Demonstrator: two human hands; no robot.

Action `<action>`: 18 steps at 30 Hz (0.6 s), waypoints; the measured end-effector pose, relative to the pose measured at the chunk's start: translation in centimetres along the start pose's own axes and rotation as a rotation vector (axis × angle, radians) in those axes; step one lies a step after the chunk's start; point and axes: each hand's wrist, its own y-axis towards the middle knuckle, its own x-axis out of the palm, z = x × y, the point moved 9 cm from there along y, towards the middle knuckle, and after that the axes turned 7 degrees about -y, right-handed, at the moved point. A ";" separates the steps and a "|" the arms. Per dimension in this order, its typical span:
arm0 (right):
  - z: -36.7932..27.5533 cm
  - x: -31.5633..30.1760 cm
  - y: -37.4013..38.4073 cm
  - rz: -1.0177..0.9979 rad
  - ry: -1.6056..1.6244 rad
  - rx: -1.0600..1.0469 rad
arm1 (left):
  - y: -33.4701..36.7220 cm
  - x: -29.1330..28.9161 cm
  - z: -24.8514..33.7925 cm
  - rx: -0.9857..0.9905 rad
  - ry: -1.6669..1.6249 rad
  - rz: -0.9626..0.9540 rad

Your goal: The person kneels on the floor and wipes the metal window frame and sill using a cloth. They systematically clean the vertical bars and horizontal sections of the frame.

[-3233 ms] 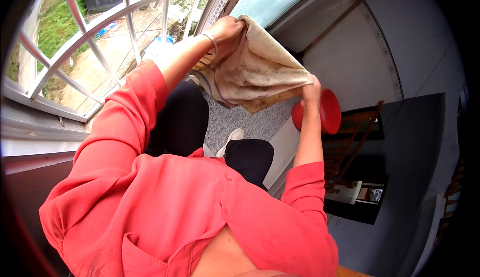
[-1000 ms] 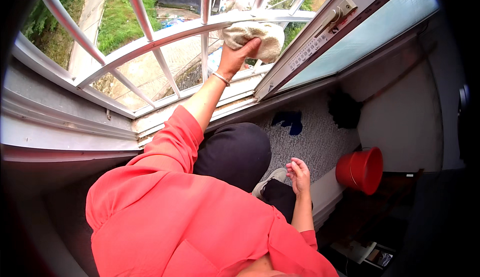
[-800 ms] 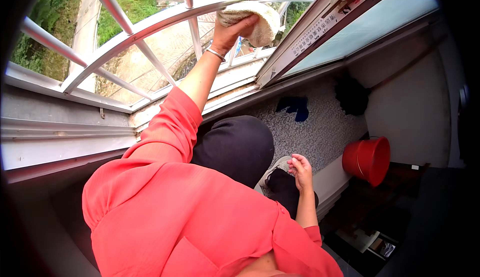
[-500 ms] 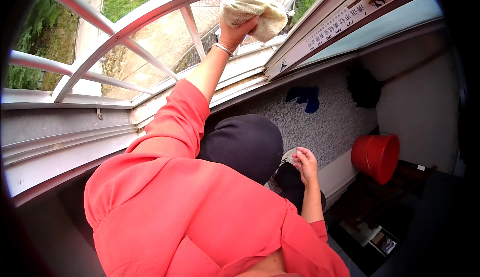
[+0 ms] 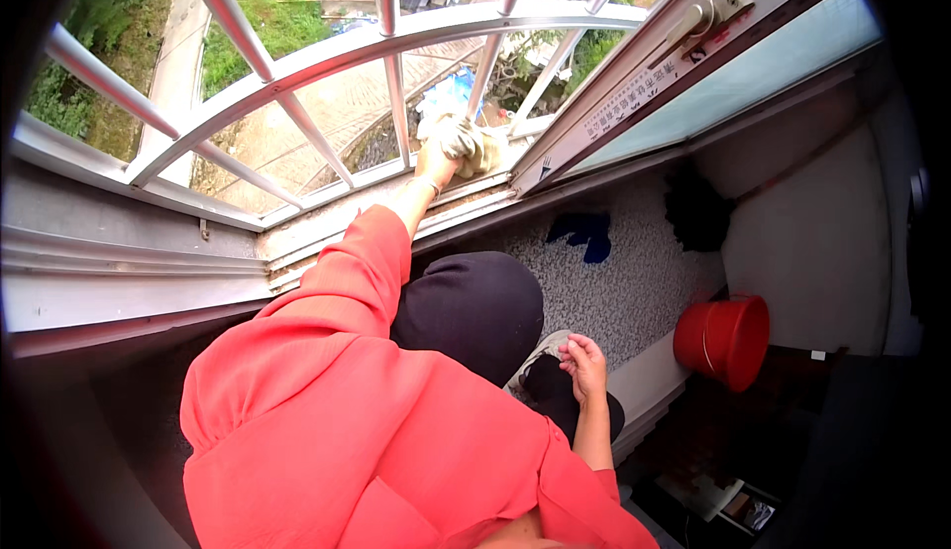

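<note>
With my left arm stretched forward, my left hand (image 5: 434,164) is closed on a bunched cream cloth (image 5: 477,148). The cloth is low at the foot of the white bars of the window grille (image 5: 347,46), just above the window sill track (image 5: 337,220). Part of the hand's fingers is hidden by the cloth. My right hand (image 5: 584,363) hangs by my bent knee with its fingers curled in, and nothing shows in it. Beside the cloth, on its right, stands the slanting frame of the window sash (image 5: 619,93), with a printed strip on it.
A red bucket (image 5: 723,341) stands on the right by a pale ledge. Dark blue cloth (image 5: 584,235) lies on the speckled floor (image 5: 634,281). A black mop head (image 5: 696,210) leans near the wall. Beyond the grille, a path and grass lie far below.
My left hand has brought the cloth down from high on the grille bars to their foot near the sill. The view has shifted; my right hand stays curled by my knee.
</note>
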 end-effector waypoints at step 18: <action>3.3 -0.1 1.5 -0.019 -0.433 -0.048 | -8.2 -12.2 31.4 1.198 0.790 0.303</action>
